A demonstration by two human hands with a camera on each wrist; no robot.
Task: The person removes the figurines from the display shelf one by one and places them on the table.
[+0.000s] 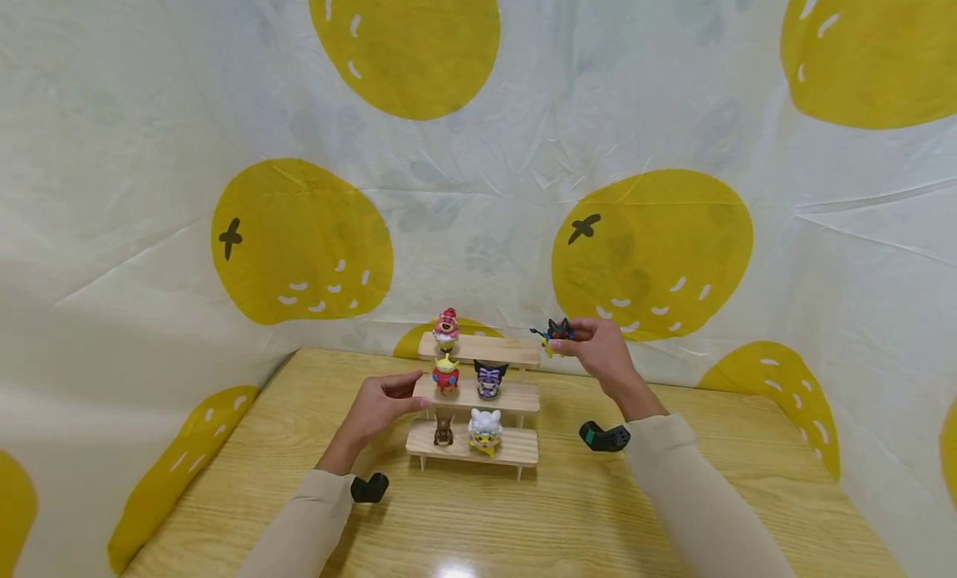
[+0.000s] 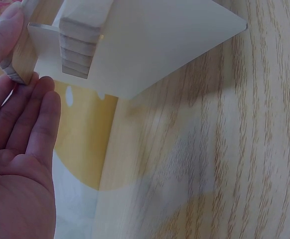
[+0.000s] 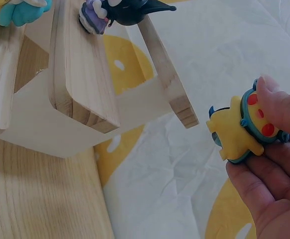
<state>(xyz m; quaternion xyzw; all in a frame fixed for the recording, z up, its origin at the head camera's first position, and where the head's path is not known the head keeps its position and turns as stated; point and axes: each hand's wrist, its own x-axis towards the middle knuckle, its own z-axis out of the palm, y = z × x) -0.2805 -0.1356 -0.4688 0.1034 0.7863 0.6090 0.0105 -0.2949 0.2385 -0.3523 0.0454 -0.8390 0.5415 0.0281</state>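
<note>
A three-tier wooden display stand [image 1: 478,393] stands on the table with small figurines on its steps. My left hand [image 1: 380,410] grips the left end of the middle step; in the left wrist view the thumb lies on top and the fingertips [image 2: 48,84] touch its underside. Beside the right end of the top step, my right hand [image 1: 598,352] pinches a yellow figurine [image 3: 239,124] with red cheeks and a dark blue-green hood. It is held in the air, apart from the step.
A pink bear figurine [image 1: 446,329] is on the top step's left. The middle step bears a red-and-green figurine [image 1: 446,376] and a black-and-purple one [image 1: 489,380]. Below are a brown figurine [image 1: 444,431] and a white-hooded one [image 1: 486,433]. A patterned cloth [image 1: 478,163] hangs behind the table [image 1: 463,520].
</note>
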